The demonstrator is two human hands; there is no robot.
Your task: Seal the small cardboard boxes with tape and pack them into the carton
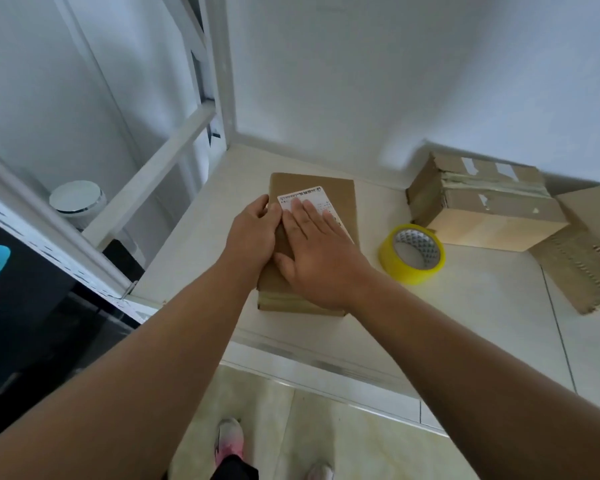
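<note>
Small cardboard box (340,192) held down on shelf (465,306)
left hand (253,233) grips its 9 o'clock edge; right hand (317,251) pressed flat on top; tape roll (414,273) at 3 o'clock

Both bare forearms (160,341) stretched forward and converged. The right grip (317,251) lay palm down, fingers straight and slightly spread. The left grip (253,233) sat just beside it, touching, fingers bent, their tips hidden.
</note>
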